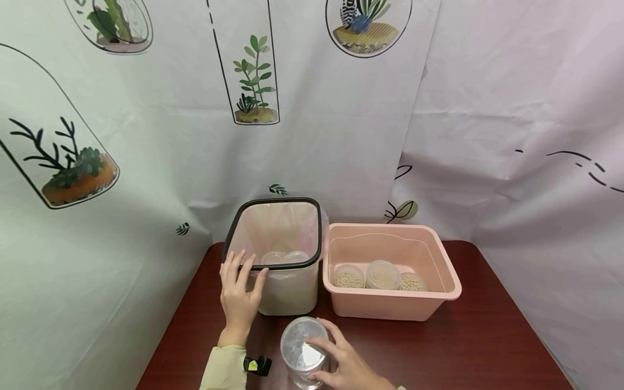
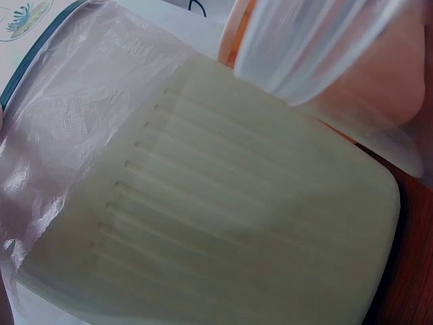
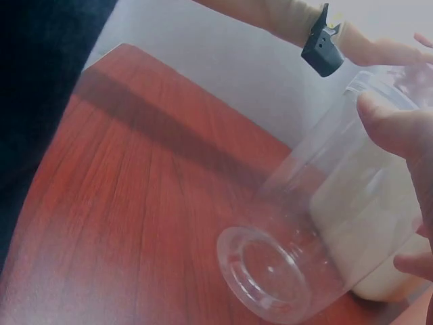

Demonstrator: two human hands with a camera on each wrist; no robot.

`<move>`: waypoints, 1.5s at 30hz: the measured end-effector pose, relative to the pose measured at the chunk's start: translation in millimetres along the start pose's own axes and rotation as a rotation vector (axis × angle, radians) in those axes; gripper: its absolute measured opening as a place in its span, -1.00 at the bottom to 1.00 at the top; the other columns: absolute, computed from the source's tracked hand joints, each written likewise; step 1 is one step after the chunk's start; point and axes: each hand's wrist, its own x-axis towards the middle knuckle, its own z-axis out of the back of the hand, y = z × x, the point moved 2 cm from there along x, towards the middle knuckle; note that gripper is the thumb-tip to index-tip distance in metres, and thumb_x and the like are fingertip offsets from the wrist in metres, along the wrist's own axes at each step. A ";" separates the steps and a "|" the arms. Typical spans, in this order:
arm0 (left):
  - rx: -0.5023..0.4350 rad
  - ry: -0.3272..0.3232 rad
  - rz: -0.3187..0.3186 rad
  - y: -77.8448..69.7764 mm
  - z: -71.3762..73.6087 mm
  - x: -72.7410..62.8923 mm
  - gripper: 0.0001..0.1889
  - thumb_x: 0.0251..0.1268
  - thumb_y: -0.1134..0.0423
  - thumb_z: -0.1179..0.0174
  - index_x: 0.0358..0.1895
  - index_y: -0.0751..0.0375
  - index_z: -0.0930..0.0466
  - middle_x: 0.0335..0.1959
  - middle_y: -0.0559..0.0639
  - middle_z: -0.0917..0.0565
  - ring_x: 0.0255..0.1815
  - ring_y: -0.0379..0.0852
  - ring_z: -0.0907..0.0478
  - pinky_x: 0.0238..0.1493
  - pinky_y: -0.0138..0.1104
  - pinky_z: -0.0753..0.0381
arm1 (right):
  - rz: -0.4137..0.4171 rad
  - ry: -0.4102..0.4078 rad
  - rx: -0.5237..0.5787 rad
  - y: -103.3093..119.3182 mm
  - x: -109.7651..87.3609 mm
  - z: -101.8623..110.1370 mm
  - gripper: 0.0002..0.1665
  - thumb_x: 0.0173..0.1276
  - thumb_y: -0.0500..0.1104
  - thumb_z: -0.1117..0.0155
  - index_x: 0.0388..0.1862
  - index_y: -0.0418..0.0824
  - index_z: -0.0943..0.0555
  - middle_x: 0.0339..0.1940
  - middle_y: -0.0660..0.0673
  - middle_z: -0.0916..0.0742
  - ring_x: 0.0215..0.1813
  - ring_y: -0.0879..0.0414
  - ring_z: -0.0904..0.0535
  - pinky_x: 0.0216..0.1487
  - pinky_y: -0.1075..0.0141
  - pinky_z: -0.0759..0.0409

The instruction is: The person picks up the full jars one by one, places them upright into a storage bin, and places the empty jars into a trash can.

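Observation:
A clear, lidded plastic jar (image 1: pixel 294 340) stands near the table's front, and I see nothing inside it. My right hand (image 1: pixel 350 362) grips its top, thumb on the near side and fingers over and behind the lid. The right wrist view shows the jar's see-through side (image 3: pixel 298 203) with the thumb at its lid. My left hand (image 1: pixel 240 297) is at the near left rim of a pale bin (image 1: pixel 291 295), fingers extended. A black ring holds a thin plastic bag (image 2: pixel 88 81) in the bin. Two round clear items (image 1: pixel 295 257) lie inside.
Right of the bin stands a pink basin (image 1: pixel 380 306) with three round clear tubs of beige beans (image 1: pixel 349 279). Both containers sit at the back of the dark red table (image 1: pixel 468 346), near a patterned cloth (image 1: pixel 351 135). A black band (image 1: pixel 257 365) is on the left wrist.

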 end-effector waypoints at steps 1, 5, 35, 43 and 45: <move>-0.004 -0.002 0.000 -0.2 -0.2 0.1 -0.57 0.23 -0.04 -0.19 -0.08 0.29 -0.64 0.05 0.23 -0.56 0.17 0.34 -0.35 0.18 0.23 -0.14 | 0.007 -0.016 0.008 1.1 1.1 0.1 -0.21 -0.09 -0.04 -0.57 0.15 -0.22 -0.48 0.20 -0.45 -0.36 0.16 -0.20 -0.41 0.01 0.10 -0.51; -0.008 -0.003 0.001 -0.8 -0.6 0.3 -0.56 0.23 -0.04 -0.19 -0.08 0.29 -0.65 0.05 0.23 -0.56 0.17 0.34 -0.35 0.17 0.24 -0.14 | 0.031 -0.070 0.067 12.1 11.9 7.0 -0.18 -0.24 -0.20 -0.63 0.08 -0.30 -0.50 0.11 -0.53 -0.39 0.09 -0.27 -0.41 -0.01 0.09 -0.52; 0.004 -0.015 -0.001 -1.2 -0.8 1.3 -0.56 0.23 -0.05 -0.18 -0.09 0.30 -0.65 0.03 0.24 -0.56 0.16 0.33 -0.36 0.18 0.22 -0.16 | 0.133 -0.199 0.063 46.9 93.1 100.0 -0.38 0.05 -0.06 -0.48 0.05 -0.31 -0.53 0.06 -0.48 -0.46 0.08 -0.22 -0.44 0.17 0.22 -0.38; -0.002 -0.024 -0.008 -1.4 -0.5 0.9 -0.56 0.22 -0.05 -0.19 -0.11 0.31 -0.65 0.03 0.24 -0.56 0.14 0.35 -0.37 0.18 0.21 -0.16 | 0.173 -0.218 0.115 55.5 121.9 126.8 -0.39 0.10 -0.07 -0.44 0.08 -0.31 -0.51 0.07 -0.50 -0.44 0.14 -0.17 -0.40 0.16 0.20 -0.37; -0.001 -0.025 -0.009 -1.5 -0.5 0.9 -0.56 0.22 -0.05 -0.19 -0.10 0.29 -0.65 0.03 0.24 -0.57 0.14 0.35 -0.37 0.18 0.21 -0.17 | 0.168 -0.221 0.126 57.8 128.9 132.8 -0.39 0.11 -0.06 -0.43 0.09 -0.32 -0.50 0.08 -0.52 -0.43 0.15 -0.18 -0.40 0.17 0.22 -0.37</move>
